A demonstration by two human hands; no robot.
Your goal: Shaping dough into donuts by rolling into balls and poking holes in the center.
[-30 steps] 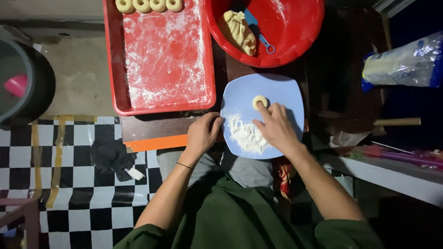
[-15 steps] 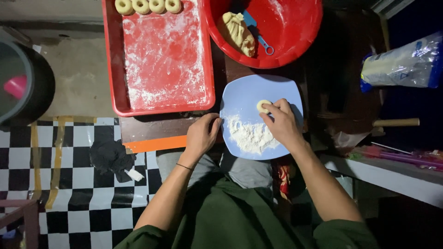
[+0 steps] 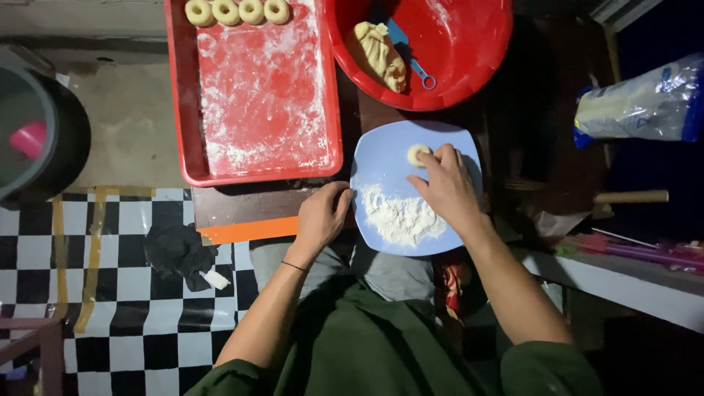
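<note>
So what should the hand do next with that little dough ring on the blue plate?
Probably lift the dough ring over to the red tray. The right hand already pinches it on the plate, and four finished rings sit in a row at the tray's far edge.

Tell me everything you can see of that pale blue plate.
The pale blue plate is squarish with rounded corners, smooth like plastic, lying flat at the table's near edge. A heap of white flour covers its near half. The left hand steadies its left rim; the right hand presses a small dough ring near its far side.
</note>
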